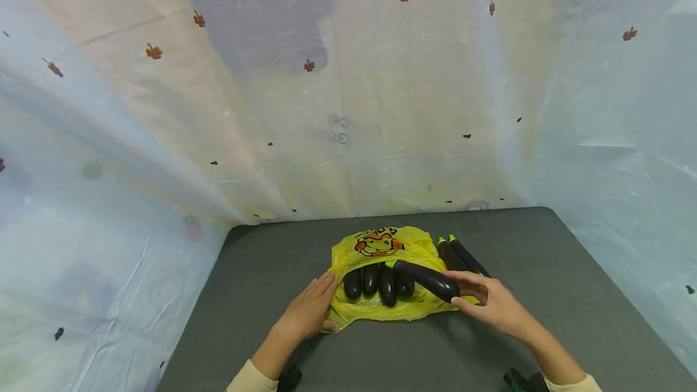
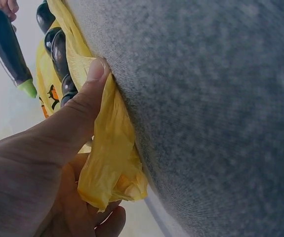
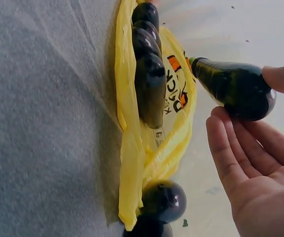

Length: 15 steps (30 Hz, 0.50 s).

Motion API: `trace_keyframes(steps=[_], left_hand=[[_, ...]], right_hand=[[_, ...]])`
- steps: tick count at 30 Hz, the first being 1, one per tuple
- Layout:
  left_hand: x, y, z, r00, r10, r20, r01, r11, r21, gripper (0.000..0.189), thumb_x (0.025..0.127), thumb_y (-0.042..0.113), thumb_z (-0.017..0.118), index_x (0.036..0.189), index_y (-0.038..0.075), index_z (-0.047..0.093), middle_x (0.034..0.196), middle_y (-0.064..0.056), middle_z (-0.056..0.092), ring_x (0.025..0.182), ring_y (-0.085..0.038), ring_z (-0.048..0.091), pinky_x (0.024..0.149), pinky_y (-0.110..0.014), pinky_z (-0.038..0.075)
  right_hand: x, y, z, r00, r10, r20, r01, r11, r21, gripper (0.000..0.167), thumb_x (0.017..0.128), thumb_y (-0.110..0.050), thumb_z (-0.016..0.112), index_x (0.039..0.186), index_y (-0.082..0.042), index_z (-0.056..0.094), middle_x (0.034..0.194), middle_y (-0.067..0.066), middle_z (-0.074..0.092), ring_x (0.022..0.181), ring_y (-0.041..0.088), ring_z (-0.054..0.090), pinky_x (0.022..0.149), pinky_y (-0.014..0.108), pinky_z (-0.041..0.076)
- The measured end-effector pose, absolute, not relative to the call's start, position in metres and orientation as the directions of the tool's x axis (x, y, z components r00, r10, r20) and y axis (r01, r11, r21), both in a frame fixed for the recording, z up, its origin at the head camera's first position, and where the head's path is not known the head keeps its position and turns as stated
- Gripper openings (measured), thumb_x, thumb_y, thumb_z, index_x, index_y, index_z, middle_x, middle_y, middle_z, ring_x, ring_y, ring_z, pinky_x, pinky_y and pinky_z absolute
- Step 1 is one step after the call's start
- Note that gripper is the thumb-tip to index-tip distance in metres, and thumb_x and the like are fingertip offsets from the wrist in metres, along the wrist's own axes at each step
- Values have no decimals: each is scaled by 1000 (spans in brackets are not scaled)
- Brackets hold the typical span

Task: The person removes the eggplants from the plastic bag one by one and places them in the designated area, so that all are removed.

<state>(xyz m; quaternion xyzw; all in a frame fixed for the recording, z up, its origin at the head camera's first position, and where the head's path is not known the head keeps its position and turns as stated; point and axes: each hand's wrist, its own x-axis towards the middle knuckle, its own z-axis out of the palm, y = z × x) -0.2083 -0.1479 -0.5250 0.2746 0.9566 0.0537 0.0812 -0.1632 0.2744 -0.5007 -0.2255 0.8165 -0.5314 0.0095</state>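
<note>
My right hand (image 1: 497,306) grips a dark purple eggplant (image 1: 427,279) by its rounded end. Its green stem end points left, over the opening of a yellow plastic bag (image 1: 422,242). Several more eggplants (image 1: 388,289) lie side by side inside the bag, rounded ends toward me. At the bag's left edge is my left hand (image 1: 309,308). The left wrist view shows its thumb (image 2: 96,71) in front of the yellow film and the other fingers behind, pinching it. In the right wrist view, the thumb and fingers hold the eggplant (image 3: 230,86) above the bag.
Two loose eggplants (image 1: 469,257) lie just right of the bag, green ends pointing away. Everything rests on a dark grey table (image 1: 272,259). A pale patterned sheet (image 1: 381,107) hangs behind the table and along both sides.
</note>
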Motion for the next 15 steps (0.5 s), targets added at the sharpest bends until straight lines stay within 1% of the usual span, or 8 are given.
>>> trace_keyframes(steps=[7, 10, 15], left_hand=[[-207, -147, -524, -837, 532, -129, 513, 844, 158, 112, 81, 47, 91, 165, -4, 36, 173, -20, 31, 161, -36, 30, 131, -51, 29], [-206, -147, -523, -838, 530, -130, 509, 845, 166, 112, 82, 46, 90, 165, -4, 35, 174, -20, 30, 161, -36, 29, 131, -50, 28], [-208, -148, -525, -841, 526, -126, 504, 846, 172, 111, 83, 46, 90, 165, -4, 35, 174, -20, 30, 162, -36, 29, 131, -51, 28]], right_hand=[[-164, 282, -499, -905, -336, 259, -375, 347, -860, 45, 104, -7, 71, 148, -1, 62, 139, 22, 65, 107, 9, 71, 89, 24, 63], [-164, 287, -500, -910, -314, 272, -381, 368, -848, 46, 104, -7, 71, 149, -3, 63, 141, 17, 65, 109, 6, 70, 91, 22, 61], [-164, 295, -500, -911, -290, 293, -390, 375, -841, 47, 104, -5, 70, 150, -4, 62, 147, 4, 63, 115, 1, 68, 95, 18, 59]])
